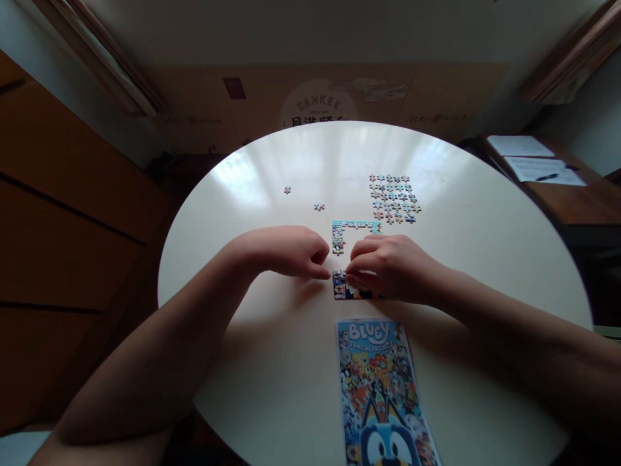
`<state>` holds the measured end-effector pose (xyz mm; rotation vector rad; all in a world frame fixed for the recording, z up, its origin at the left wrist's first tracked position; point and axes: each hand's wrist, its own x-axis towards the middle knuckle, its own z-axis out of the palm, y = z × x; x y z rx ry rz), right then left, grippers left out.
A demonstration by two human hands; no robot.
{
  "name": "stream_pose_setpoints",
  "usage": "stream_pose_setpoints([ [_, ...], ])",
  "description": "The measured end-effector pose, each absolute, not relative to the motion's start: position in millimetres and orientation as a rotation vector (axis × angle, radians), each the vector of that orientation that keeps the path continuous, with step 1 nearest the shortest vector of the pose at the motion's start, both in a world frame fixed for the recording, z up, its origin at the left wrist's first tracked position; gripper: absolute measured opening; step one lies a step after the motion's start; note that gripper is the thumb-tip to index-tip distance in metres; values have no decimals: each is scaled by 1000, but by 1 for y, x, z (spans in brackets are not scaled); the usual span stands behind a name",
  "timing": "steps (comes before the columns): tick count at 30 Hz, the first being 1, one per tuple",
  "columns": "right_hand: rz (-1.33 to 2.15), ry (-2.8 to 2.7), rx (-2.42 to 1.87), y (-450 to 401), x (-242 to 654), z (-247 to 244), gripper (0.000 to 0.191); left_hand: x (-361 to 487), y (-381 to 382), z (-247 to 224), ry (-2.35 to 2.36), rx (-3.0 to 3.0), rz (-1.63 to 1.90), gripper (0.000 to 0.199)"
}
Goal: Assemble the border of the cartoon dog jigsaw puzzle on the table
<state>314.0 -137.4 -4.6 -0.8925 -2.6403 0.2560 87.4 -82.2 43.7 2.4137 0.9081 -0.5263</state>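
A jigsaw frame lies on the white table in two sections, with a gap along its left side. The upper section (338, 239) has a light blue top row; the lower section (339, 292) is darker. My left hand (295, 251) is just left of the gap, its fingers curled and its thumb tip close to the lower section's edge. Nothing shows in it. My right hand (383, 262) covers the frame's right side. Its fingertips are pinched together at a puzzle piece (341, 276) on top of the lower section's left end.
Loose puzzle pieces (392, 195) lie in rows at the back right. Two single pieces, one nearer (319, 207) and one farther (288, 189), lie left of them. A Bluey picture sheet (381, 388) is at the front. Papers (543, 169) with a pen rest on a side table.
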Motion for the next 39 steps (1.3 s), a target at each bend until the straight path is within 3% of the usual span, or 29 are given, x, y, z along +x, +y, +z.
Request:
stream_pose_setpoints([
  [20, 239, -2665, -954, -138, 316, -4, 24, 95, -89, 38, 940, 2527, -526, 53],
  [33, 289, -2658, -923, -137, 314, -3, 23, 93, -88, 43, 915, 2526, -502, 36],
  [39, 278, -2660, -923, -137, 313, -3, 23, 92, -85, 40, 955, 2504, -499, 44],
])
